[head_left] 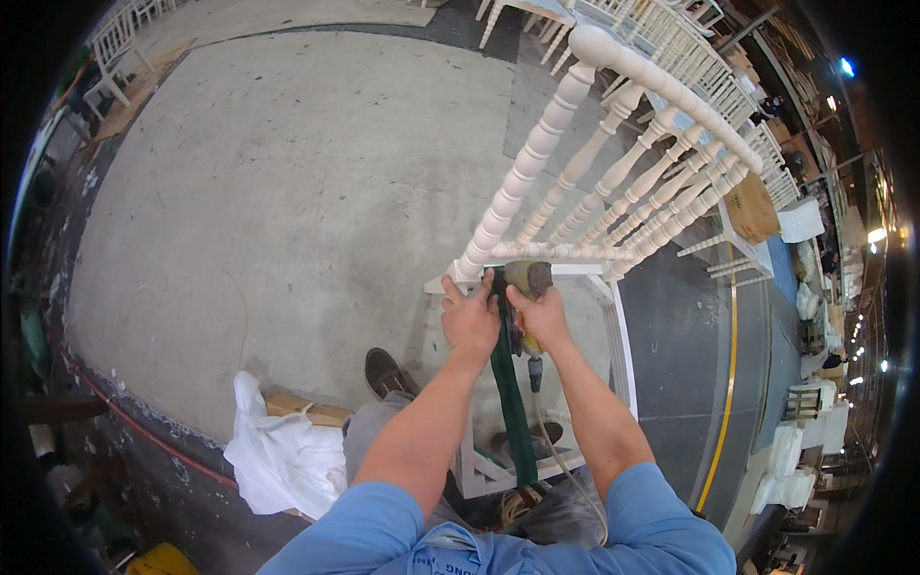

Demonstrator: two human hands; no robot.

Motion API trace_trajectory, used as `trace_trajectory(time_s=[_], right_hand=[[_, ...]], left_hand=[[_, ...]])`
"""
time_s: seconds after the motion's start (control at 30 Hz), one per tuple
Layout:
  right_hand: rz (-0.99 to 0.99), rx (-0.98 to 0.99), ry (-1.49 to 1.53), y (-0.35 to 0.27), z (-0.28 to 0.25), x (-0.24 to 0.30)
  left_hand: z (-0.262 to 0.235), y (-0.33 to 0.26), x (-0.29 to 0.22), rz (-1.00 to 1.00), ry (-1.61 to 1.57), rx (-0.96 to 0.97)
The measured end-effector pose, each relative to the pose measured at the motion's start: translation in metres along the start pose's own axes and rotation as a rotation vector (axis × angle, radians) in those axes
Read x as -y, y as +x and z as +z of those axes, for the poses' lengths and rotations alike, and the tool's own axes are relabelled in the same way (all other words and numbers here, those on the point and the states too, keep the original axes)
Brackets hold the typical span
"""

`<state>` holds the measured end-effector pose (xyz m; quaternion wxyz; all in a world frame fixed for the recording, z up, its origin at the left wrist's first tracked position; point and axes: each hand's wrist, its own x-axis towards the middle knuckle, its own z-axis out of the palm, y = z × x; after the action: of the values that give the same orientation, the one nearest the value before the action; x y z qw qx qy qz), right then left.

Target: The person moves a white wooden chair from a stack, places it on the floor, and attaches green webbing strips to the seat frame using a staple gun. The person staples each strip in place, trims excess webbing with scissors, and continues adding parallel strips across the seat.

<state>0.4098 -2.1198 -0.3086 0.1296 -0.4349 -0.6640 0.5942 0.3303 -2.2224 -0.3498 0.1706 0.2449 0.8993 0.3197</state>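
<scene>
Prob. fastening step, ctr frame: your R hand (542, 316) grips power tool (521, 272), L hand (470, 321) spread on chair (515, 182); next: steady aim.

And there it was — the right hand (542, 317) wrapped firmly around a yellow-and-grey power tool (524, 277), a pale hose or cord (558, 439) trailing down from it toward the lap! Just beside it, the left hand (470, 322) spread its fingers over the corner of a white spindle-back chair (494, 209), right at the foot of a turned post. A dark green strap (512, 402) ran down the open seat frame between the forearms. Off to the left, a crumpled white sheet (280, 446) lay near a brown shoe (387, 373) — and up top, more white chairs (623, 16) crowded the concrete floor (240, 182).
</scene>
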Motion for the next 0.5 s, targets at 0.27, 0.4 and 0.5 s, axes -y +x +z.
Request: trace_trajectory(time_s=[0.27, 0.4, 0.5], right_hand=[[0.001, 0.006, 0.031, 0.006, 0.003, 0.004], [-0.005, 0.009, 0.008, 0.008, 0.009, 0.003], [-0.015, 0.024, 0.038, 0.009, 0.008, 0.0]], left_hand=[[0.0, 0.007, -0.001, 0.012, -0.037, -0.031], [0.004, 0.006, 0.005, 0.031, -0.108, -0.116], [0.007, 0.009, 0.008, 0.03, -0.156, -0.151]])
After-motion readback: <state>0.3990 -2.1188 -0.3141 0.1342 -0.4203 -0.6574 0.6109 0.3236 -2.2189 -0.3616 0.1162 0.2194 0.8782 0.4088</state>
